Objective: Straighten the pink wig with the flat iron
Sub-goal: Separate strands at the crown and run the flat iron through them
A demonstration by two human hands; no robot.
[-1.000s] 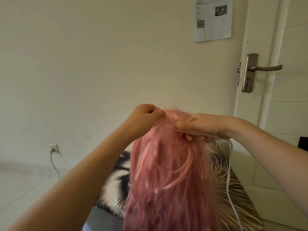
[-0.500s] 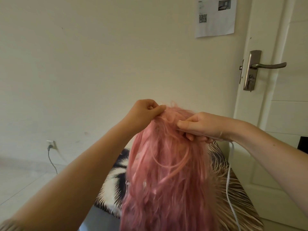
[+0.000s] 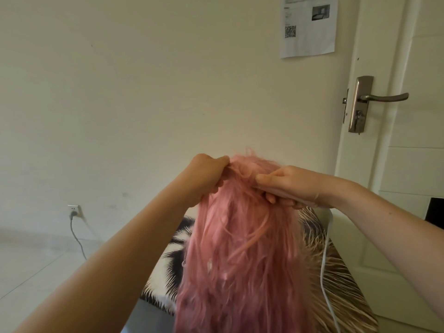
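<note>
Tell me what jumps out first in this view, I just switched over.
The pink wig fills the lower centre, held up by its top. The left hand pinches the crown, and the right hand grips the flat iron against the hair near the top, its white cord trailing down. Behind, a door handle sits at the upper right.

wig (image 3: pixel 240 248) between hands (left (image 3: pixel 204 175), right (image 3: pixel 288 183)), door (image 3: pixel 413 164) right
</note>
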